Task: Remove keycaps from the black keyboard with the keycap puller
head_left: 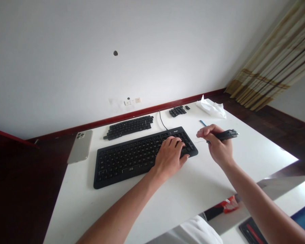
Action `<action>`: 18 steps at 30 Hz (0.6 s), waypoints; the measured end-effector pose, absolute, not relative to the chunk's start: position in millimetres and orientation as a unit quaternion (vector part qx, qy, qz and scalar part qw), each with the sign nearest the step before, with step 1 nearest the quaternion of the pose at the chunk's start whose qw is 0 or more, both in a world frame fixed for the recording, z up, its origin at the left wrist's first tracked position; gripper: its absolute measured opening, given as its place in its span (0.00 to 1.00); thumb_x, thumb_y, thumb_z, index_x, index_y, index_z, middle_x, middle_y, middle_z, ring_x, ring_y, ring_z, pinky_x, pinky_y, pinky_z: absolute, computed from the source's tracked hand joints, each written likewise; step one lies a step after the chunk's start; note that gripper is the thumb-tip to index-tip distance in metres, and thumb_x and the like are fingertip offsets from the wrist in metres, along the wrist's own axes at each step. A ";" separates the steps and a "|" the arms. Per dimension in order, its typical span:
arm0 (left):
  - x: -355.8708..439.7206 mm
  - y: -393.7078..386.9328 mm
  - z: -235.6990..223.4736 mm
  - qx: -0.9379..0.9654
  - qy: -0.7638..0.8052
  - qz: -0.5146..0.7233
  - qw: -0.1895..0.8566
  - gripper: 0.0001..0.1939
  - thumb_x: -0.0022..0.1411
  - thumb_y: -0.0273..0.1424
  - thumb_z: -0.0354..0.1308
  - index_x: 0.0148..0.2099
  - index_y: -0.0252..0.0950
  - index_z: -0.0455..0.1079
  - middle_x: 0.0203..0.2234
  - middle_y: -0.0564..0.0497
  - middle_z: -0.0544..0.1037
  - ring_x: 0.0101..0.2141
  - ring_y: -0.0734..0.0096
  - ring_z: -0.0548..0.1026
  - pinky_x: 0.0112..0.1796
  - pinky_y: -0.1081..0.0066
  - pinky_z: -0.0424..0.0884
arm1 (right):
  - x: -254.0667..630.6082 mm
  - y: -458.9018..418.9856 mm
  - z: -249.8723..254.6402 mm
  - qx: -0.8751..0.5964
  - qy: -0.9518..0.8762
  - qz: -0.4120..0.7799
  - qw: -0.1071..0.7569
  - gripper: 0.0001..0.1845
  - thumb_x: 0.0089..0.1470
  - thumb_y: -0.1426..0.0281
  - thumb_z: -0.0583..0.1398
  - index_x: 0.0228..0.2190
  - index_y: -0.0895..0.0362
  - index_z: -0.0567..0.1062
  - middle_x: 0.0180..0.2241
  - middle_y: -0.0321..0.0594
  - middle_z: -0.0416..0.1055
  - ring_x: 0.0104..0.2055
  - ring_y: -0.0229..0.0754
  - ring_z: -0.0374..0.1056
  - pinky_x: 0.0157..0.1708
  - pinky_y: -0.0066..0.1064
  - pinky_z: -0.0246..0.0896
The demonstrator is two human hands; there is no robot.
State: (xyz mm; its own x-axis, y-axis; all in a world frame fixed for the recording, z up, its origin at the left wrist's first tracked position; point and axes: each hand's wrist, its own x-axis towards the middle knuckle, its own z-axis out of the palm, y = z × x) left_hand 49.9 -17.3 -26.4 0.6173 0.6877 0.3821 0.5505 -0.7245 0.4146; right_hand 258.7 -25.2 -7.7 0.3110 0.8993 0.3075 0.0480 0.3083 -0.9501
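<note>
A black keyboard [132,157] lies across the white table [96,206]. My left hand [169,156] rests flat on the keyboard's right end, fingers spread over the keys. My right hand [217,145] hovers just right of the keyboard, closed in a pinch on a black pen-like tool [226,135] that points to the right. Behind the keyboard lies a row of removed black keycaps [129,127], and a smaller cluster of keycaps [178,110] sits further right.
A phone [80,146] lies face down at the table's left edge. A crumpled white tissue [211,107] sits at the far right corner, with a small blue stick [202,122] near it. The keyboard's cable [162,122] runs back toward the wall. Striped curtains [274,67] hang at right.
</note>
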 end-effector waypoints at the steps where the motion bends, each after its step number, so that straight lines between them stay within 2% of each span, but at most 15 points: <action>1: 49.6 -17.3 -26.5 0.891 0.347 0.263 0.129 0.17 0.70 0.36 0.65 0.57 0.37 0.69 0.56 0.45 0.74 0.61 0.51 0.69 0.61 0.53 0.69 | 257.1 -24.2 -6.8 -0.486 -0.485 0.344 0.640 0.06 0.49 0.76 0.63 0.27 0.53 0.72 0.27 0.37 0.71 0.30 0.42 0.67 0.29 0.34 0.60; 4: 48.9 -17.3 -26.5 0.891 0.350 0.258 0.131 0.20 0.69 0.36 0.65 0.59 0.38 0.68 0.56 0.44 0.74 0.61 0.51 0.69 0.62 0.52 0.68 | 245.5 -20.3 -5.5 -0.479 -0.469 0.399 0.625 0.06 0.47 0.78 0.62 0.26 0.54 0.73 0.21 0.33 0.66 0.21 0.34 0.56 0.21 0.29 0.45; 7: 49.1 -17.5 -26.8 0.891 0.351 0.258 0.129 0.23 0.68 0.36 0.66 0.61 0.37 0.66 0.57 0.44 0.74 0.61 0.50 0.69 0.62 0.51 0.68 | 231.0 -16.6 -5.0 -0.459 -0.436 0.467 0.617 0.04 0.47 0.76 0.62 0.25 0.55 0.73 0.19 0.32 0.64 0.19 0.32 0.51 0.19 0.27 0.37; 9: 49.6 -17.6 -27.3 0.889 0.353 0.261 0.126 0.25 0.68 0.36 0.67 0.62 0.37 0.65 0.57 0.43 0.74 0.61 0.49 0.69 0.61 0.51 0.68 | 223.9 -14.5 -4.6 -0.442 -0.420 0.506 0.610 0.03 0.48 0.73 0.62 0.25 0.56 0.73 0.17 0.31 0.59 0.18 0.31 0.47 0.18 0.27 0.34; 13: 50.1 -17.3 -28.2 0.886 0.354 0.269 0.132 0.24 0.66 0.35 0.68 0.60 0.37 0.66 0.56 0.44 0.75 0.60 0.49 0.70 0.60 0.52 0.69 | 216.0 -11.6 -3.9 -0.416 -0.413 0.540 0.604 0.11 0.52 0.65 0.64 0.21 0.56 0.72 0.15 0.26 0.48 0.17 0.30 0.40 0.17 0.26 0.32; 18: 50.3 -16.8 -30.2 0.885 0.353 0.273 0.136 0.19 0.66 0.35 0.68 0.55 0.38 0.67 0.55 0.44 0.76 0.59 0.49 0.70 0.59 0.51 0.70 | 206.8 -11.9 -3.8 -0.413 -0.386 0.545 0.619 0.19 0.53 0.61 0.64 0.18 0.54 0.66 0.16 0.27 0.47 0.17 0.31 0.40 0.16 0.27 0.32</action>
